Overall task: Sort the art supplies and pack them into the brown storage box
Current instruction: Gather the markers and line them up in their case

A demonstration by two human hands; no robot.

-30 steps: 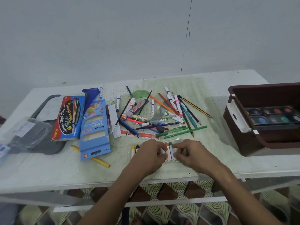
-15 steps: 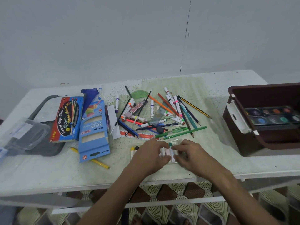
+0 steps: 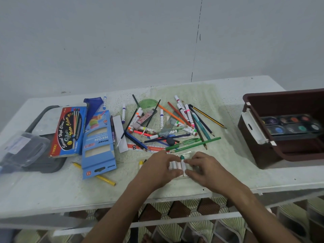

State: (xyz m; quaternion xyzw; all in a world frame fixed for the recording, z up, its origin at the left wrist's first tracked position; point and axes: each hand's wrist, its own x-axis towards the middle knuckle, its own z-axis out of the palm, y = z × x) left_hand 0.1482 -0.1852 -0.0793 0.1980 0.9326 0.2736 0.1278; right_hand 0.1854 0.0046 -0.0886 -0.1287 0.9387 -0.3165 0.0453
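Several short white-wrapped crayons (image 3: 177, 166), part-sleeved in a clear crinkly wrapper, are pinched between the curled fingers of the left hand (image 3: 157, 168) and the right hand (image 3: 205, 168). Light, brittle and likely to slide loose, they are best gripped across the bundle's middle. The brown storage box (image 3: 252, 137) stands well beyond the right hand.

The left hand (image 3: 158, 168) and right hand (image 3: 204, 168) have drawn closer together around the crayons (image 3: 178, 166), squeezing the row tighter; a green crayon tip (image 3: 182, 157) now shows at 12 o'clock.
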